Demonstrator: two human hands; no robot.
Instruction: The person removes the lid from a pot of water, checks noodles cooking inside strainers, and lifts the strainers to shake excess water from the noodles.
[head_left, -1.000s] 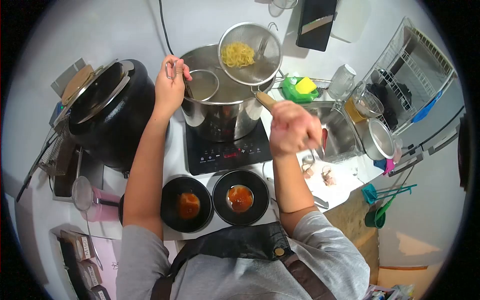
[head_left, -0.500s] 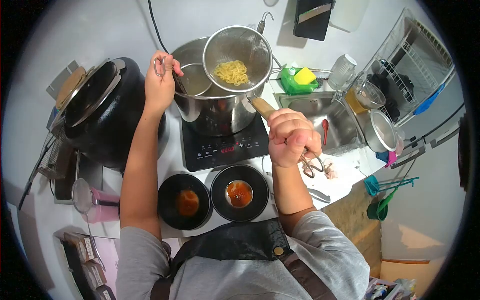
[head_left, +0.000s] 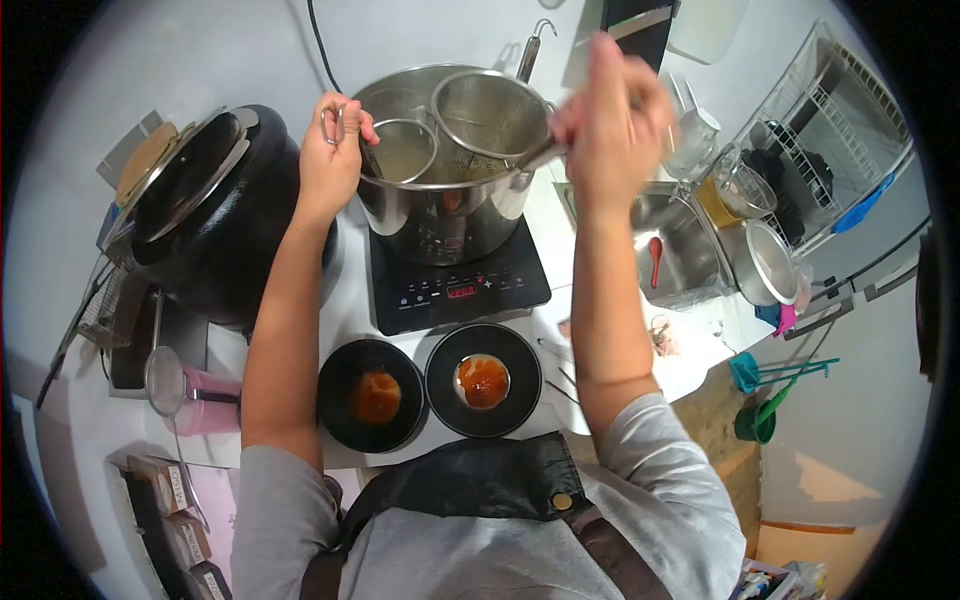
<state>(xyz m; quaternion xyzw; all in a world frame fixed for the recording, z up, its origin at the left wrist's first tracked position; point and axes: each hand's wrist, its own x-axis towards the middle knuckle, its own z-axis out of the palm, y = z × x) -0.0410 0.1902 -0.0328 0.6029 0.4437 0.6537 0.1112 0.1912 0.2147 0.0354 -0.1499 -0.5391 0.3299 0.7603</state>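
Observation:
A steel pot [head_left: 440,222] stands on a black induction cooker [head_left: 460,290]. My left hand [head_left: 336,150] is closed on the handle of a small round strainer [head_left: 405,150], whose basket hangs inside the pot's left side. Blurred by motion, my right hand [head_left: 615,125] grips the handle of a larger mesh strainer [head_left: 490,112], its basket tilted down into the pot's right side. The noodles cannot be made out in it now. Two black bowls, the left [head_left: 372,396] and the right [head_left: 484,380], hold orange-red sauce in front of the cooker.
A large black pot [head_left: 215,220] stands at left beside a pink jug [head_left: 210,403]. At right are a sink [head_left: 680,240] with a red spoon [head_left: 655,262], a steel bowl [head_left: 768,262], a wire rack [head_left: 815,130] and a cutting board [head_left: 690,345] with food pieces.
The larger strainer has gone from above the pot, with noodles showing, to tilted down in it. My right hand has risen up and to the right. My left hand has moved little.

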